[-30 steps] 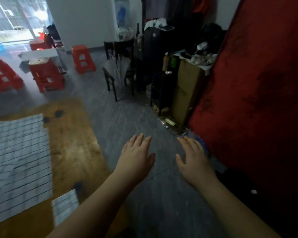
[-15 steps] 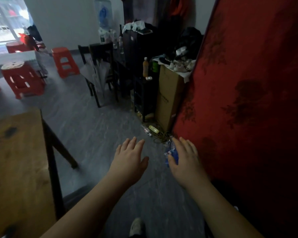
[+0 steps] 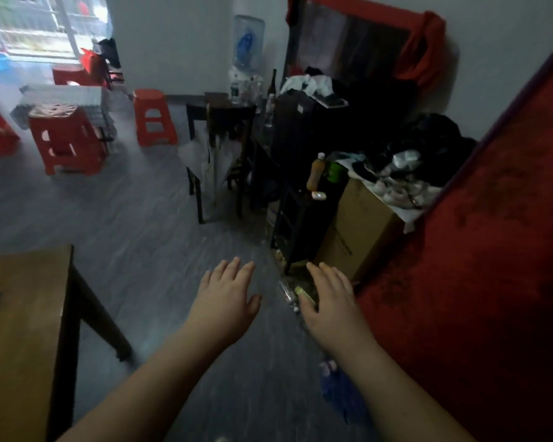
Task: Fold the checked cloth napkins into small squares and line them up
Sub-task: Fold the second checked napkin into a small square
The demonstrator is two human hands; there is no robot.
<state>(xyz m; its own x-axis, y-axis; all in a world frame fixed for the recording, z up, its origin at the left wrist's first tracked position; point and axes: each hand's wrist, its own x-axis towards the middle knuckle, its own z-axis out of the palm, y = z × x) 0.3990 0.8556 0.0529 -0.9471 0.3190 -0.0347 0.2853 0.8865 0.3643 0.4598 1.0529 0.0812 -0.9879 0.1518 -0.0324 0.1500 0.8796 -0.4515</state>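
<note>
Reaching out side by side over the grey floor (image 3: 141, 237), the left hand (image 3: 225, 298) and the right hand (image 3: 331, 301) are both palm-down with fingers straight and loosely spread, neither one touching or holding anything. They are a little apart from each other. The wooden tabletop (image 3: 20, 314) takes up the lower left corner, well to the left of the left hand, with one dark leg angling down to the floor. Where the checked cloth napkins lie cannot be told from this view; the only part of the tabletop in sight carries a dark smudge near its left edge. A tall red fabric-covered surface (image 3: 492, 266) fills the right side, just beside the right forearm. Beyond the right hand's fingertips stands a cardboard box (image 3: 358, 231) heaped with clutter, and next to it a dark shelf unit bearing an orange bottle (image 3: 315, 171). A small clear bottle (image 3: 288, 293) lies on the floor near the right thumb, and a blue wrapper (image 3: 339, 390) lies lower down. Farther off are a dark chair (image 3: 224, 148), red plastic stools (image 3: 67, 138) and a water cooler jug (image 3: 248, 39).
</note>
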